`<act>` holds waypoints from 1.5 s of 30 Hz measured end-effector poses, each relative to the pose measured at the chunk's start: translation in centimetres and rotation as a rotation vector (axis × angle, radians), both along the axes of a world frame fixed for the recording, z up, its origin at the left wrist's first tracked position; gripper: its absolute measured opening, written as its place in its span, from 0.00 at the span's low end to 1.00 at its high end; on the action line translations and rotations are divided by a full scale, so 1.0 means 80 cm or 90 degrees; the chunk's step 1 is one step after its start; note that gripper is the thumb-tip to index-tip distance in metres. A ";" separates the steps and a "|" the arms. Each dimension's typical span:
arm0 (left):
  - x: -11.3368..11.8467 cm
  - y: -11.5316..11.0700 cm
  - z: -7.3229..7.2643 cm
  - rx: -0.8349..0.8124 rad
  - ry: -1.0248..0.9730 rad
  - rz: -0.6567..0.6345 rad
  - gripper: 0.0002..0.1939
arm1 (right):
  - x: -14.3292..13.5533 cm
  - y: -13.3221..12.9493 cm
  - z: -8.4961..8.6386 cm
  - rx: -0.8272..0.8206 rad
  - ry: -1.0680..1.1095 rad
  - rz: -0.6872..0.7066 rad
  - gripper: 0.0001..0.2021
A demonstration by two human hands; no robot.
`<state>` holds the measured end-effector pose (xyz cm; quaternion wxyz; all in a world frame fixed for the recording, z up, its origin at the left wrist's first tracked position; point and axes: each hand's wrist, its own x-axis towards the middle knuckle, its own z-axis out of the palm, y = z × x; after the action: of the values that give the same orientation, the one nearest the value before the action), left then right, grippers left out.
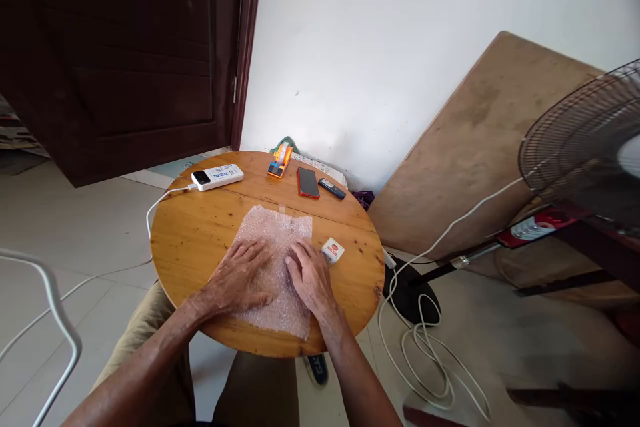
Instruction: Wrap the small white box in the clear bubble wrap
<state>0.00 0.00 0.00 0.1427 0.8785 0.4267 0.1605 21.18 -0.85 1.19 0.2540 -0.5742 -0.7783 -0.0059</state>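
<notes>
— What are the hands doing?
— Left hand (239,277) and right hand (309,275) are lying flat, fingers spread, pressing the bubble wrap (274,260) on the surface's (200,233) near side.
— Anything near?
— A small white box (333,250) is sitting just right; a phone (308,182) is lying farther off.

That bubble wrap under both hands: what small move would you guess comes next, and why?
Probably the right hand reaches for the small white box and sets it on the bubble wrap. Both it and the left hand lie flat on the sheet, which is spread on the round table, and the box sits just beside the right fingertips.
</notes>
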 end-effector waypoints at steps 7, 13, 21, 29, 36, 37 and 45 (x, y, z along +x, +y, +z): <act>0.000 0.000 0.001 0.002 0.001 -0.004 0.42 | 0.005 0.000 0.003 0.012 0.037 0.019 0.13; 0.000 -0.001 0.002 0.008 0.008 -0.011 0.39 | 0.000 -0.003 0.007 -0.058 -0.039 0.003 0.13; -0.001 0.000 -0.002 0.026 -0.002 -0.016 0.38 | 0.005 -0.003 0.007 -0.068 -0.019 0.006 0.14; -0.001 0.000 -0.002 0.013 -0.005 -0.012 0.39 | 0.019 -0.006 0.013 0.134 0.093 0.002 0.14; -0.001 -0.001 0.002 0.001 0.005 -0.010 0.38 | 0.036 0.003 0.003 0.157 0.037 -0.180 0.17; -0.002 -0.001 0.003 0.002 0.006 -0.013 0.37 | 0.037 0.004 0.001 0.139 0.026 -0.179 0.17; -0.004 0.001 0.012 -0.009 0.061 -0.043 0.49 | 0.031 -0.001 -0.001 0.116 -0.034 -0.203 0.16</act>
<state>-0.34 0.05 0.94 0.1333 0.8981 0.4044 0.1101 23.69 -0.91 1.15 0.2799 -0.6645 -0.6802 -0.1320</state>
